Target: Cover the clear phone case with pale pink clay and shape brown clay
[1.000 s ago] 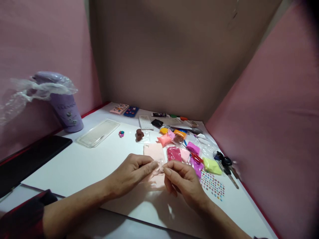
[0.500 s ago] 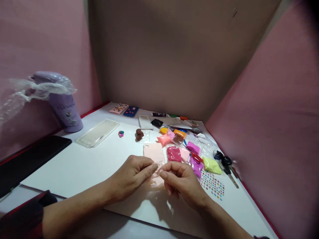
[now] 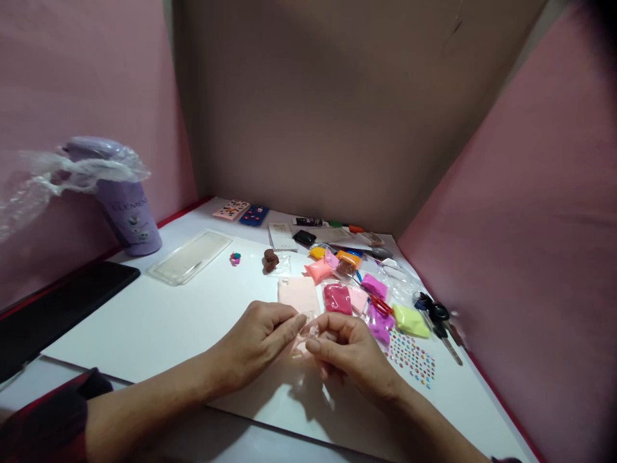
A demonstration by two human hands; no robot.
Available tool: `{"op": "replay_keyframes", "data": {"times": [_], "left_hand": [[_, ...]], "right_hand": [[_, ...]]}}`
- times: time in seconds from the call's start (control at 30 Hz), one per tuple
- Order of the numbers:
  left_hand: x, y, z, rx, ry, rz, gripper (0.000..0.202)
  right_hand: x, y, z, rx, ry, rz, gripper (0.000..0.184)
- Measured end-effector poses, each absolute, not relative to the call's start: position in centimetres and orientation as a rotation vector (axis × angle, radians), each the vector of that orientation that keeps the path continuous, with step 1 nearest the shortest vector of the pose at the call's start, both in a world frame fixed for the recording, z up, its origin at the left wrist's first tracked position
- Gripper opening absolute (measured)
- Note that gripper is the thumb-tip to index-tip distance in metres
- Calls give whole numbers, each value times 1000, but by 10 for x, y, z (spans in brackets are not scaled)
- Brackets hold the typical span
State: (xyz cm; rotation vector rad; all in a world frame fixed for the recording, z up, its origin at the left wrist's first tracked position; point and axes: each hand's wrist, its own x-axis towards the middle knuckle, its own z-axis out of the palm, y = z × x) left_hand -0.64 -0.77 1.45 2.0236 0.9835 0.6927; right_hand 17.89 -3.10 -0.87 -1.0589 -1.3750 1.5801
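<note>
Clear wrapper pinched between 2 hands, above pale pink case.

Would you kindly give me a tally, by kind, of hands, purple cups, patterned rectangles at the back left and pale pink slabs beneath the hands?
Left hand and right hand: 2
Purple cup: 1
Pink patterned rectangle and blue patterned rectangle: 2
Pale pink slab: 1
Total: 6
</note>
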Motion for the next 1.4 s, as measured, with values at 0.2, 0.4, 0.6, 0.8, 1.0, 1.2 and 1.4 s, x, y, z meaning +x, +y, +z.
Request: {"op": "replay_keyframes", "data": {"times": [0.2,0.4,0.6,0.8,1.0,1.2,1.4], "left_hand": [[-6,-6,14,1835,921,645,40],[-5,-4,12,1762,918,623,40],[-5,-5,10,1749,899,606,38],[-6,-6,11,1769,874,613,37],[-7,-7,14,1792,866,636,37],[-7,-8,14,1820,883,646,37],[-7,-6,18,1777,920,673,38]], "right_hand": [[180,-32,-13,-1041,-1405,1593,23],[176,-34,-14,-1087,-1402,1567,27],[170,-36,-6,-1174,-1445,1512,25],[171,-35,-11,-1133,-1350,1622,27],[175,-33,-16,-1077,-1291,1653,25],[176,-32,-11,-1029,-1251,1683,27],[179,-33,-10,-1079,-1313,1607,24]]}}
